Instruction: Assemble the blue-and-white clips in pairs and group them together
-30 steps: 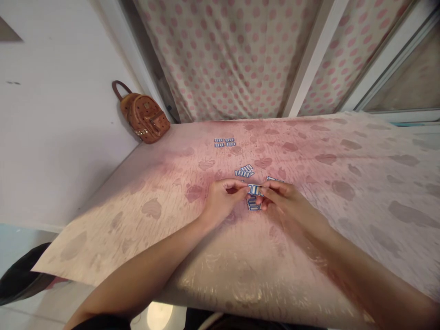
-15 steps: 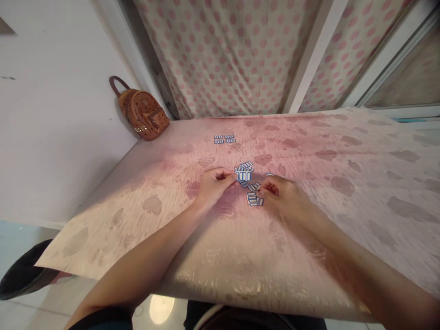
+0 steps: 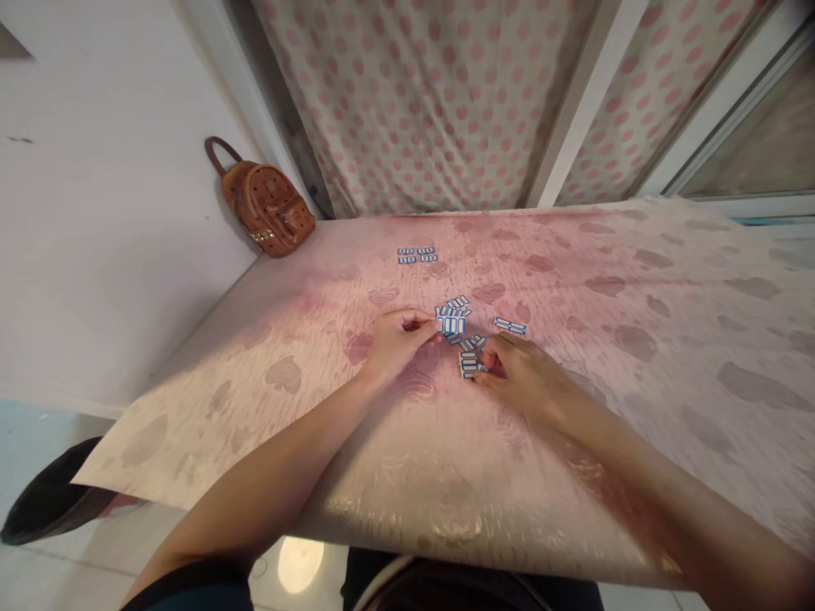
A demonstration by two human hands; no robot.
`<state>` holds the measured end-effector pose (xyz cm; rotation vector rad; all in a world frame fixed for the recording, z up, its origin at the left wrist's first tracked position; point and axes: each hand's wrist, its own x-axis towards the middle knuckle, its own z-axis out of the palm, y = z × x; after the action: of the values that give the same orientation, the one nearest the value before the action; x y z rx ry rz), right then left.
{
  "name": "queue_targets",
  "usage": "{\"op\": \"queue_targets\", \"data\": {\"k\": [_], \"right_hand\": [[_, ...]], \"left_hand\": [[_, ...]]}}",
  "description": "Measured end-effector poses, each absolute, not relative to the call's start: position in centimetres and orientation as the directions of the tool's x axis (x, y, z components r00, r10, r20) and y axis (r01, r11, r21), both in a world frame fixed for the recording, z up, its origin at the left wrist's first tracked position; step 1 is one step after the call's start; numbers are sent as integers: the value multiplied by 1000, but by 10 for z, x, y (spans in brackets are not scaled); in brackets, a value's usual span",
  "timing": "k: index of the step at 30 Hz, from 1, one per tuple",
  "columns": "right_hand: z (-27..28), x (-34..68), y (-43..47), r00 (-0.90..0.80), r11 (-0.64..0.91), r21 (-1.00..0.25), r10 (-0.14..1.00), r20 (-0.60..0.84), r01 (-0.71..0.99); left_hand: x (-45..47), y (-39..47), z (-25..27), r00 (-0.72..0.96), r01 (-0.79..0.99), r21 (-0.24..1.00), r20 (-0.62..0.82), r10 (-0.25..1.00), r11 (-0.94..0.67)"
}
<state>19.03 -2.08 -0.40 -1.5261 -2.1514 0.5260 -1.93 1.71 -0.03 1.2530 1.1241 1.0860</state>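
My left hand [image 3: 401, 342] pinches a small flat blue-edged piece with white stripes [image 3: 452, 325] between thumb and fingertips, above the table. Around and beneath it lie several similar pieces, among them one just behind [image 3: 457, 302] and a tilted one in front [image 3: 473, 343]. My right hand [image 3: 513, 365] has its fingers curled, with thumb and forefinger closed at the edge of another striped piece [image 3: 468, 365]. Those fingers hide part of that piece. Beyond the right hand lies one more striped piece [image 3: 510, 325], flat on the table. Whether they are cards or stickers I cannot tell.
Farther back, several striped pieces [image 3: 417, 255] lie grouped in rows on the pink patterned tablecloth [image 3: 306, 339]. A brown backpack [image 3: 271, 208] leans by the wall at the left rear. A dotted curtain [image 3: 433, 102] hangs behind the table.
My right hand has shifted slightly down and toward me, from the tilted piece to the nearer piece. The piece beyond that hand is now more fully visible. The left hand stays nearly still.
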Motion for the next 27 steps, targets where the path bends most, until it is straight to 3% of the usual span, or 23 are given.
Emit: {"op": "queue_targets", "data": {"k": [10, 19, 27], "right_hand": [[-3, 188, -23, -246, 291, -690, 955, 166, 663], [3, 189, -21, -250, 344, -649, 939, 237, 679], [3, 198, -17, -109, 236, -701, 969, 221, 673]], "left_hand": [[-19, 19, -5, 119, -9, 999, -29, 992, 31], [-18, 20, -10, 108, -19, 1000, -7, 994, 9], [-16, 21, -14, 104, -5, 1000, 8, 995, -8]]}}
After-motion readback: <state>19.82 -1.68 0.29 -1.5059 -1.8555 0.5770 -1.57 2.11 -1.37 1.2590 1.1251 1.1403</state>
